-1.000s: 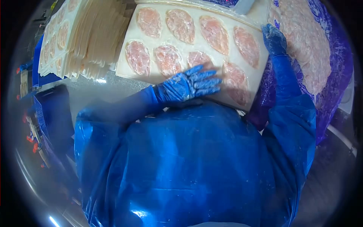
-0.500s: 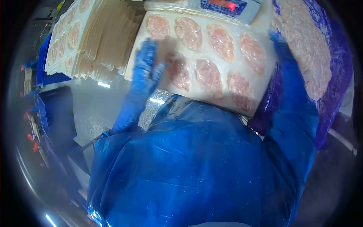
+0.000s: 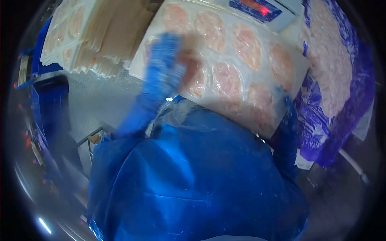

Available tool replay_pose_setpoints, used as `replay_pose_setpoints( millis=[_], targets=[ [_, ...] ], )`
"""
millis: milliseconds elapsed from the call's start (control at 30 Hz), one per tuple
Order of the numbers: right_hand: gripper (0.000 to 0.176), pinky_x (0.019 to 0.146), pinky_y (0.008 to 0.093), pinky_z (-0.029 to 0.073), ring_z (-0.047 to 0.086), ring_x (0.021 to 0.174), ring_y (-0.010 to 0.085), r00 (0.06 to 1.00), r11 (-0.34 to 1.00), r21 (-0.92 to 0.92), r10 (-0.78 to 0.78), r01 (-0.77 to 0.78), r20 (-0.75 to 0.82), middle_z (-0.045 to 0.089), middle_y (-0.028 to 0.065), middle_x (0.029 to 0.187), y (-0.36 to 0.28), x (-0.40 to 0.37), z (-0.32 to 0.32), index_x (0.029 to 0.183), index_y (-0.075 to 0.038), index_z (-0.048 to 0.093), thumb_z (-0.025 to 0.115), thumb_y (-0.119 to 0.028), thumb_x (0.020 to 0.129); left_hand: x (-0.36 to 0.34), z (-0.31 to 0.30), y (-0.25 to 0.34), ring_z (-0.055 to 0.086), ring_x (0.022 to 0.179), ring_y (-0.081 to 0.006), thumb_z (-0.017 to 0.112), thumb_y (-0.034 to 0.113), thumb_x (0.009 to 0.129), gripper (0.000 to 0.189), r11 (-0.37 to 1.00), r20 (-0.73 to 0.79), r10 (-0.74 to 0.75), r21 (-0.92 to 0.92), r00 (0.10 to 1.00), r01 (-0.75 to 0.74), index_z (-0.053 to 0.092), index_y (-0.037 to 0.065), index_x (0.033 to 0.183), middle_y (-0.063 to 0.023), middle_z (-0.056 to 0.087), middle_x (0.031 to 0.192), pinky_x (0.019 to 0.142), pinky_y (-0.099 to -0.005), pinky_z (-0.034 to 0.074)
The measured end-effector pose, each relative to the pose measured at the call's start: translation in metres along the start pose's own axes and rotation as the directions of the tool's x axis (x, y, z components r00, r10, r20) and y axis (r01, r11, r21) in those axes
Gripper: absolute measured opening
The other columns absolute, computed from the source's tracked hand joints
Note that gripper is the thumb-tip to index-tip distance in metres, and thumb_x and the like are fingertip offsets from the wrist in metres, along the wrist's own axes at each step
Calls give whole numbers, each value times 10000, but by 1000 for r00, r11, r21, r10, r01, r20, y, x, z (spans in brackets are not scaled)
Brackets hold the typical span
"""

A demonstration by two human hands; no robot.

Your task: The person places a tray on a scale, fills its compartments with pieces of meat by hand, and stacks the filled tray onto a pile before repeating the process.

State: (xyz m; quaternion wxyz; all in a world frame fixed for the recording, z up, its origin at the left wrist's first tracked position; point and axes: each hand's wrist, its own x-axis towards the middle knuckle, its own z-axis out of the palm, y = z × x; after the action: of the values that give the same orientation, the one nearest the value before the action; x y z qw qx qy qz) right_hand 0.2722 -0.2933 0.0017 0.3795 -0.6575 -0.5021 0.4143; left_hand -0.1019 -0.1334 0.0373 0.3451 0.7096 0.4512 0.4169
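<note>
A white sheet (image 3: 207, 76) lies before me, bearing several flat, pale pink oval pieces of raw meat (image 3: 227, 84) under a shiny clear film. My left hand (image 3: 163, 66), in a blue glove, is over the sheet's left part, beside a lower oval piece. Its fingers look stretched out with the thumb apart, though motion blurs them. At the sheet's lower right edge is my right hand (image 3: 290, 107), also gloved in blue. Its fingertips show on top of the edge, gripping it, with the rest of the fingers hidden.
A tall stack of similar sheets (image 3: 108, 36) stands at the upper left, on a metal table (image 3: 100, 94). Behind the sheet is a scale with a red-lit display (image 3: 255, 9). At right, a large mass of pale ground meat (image 3: 329, 60) rests on purple plastic film (image 3: 362, 84).
My right hand has come down from the sheet's upper right corner to its lower right edge. My left hand has shifted slightly right. The whole view has also shifted and turned a little.
</note>
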Motion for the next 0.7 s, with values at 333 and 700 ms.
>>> replay_pose_setpoints(
  millis=[333,700],
  targets=[
    [389,946,435,529,649,1093,342,999,998,44,-37,37,-4,647,143,1238,5,0,-8,1313,-122,591,609,-169,928,6,51,39,469,1360,-305,621,218,976,636,975,365,131,-216,922,-53,367,31,1528,-180,428,1526,1109,-403,406],
    [414,977,440,517,636,1130,345,996,995,-63,-80,77,-46,639,146,1265,4,-11,-6,1325,-116,583,626,-170,916,-38,-120,-42,531,1305,-276,630,290,963,597,733,-60,-671,-211,739,647,475,1,1461,-150,577,1397,1084,-344,395]
  ],
)
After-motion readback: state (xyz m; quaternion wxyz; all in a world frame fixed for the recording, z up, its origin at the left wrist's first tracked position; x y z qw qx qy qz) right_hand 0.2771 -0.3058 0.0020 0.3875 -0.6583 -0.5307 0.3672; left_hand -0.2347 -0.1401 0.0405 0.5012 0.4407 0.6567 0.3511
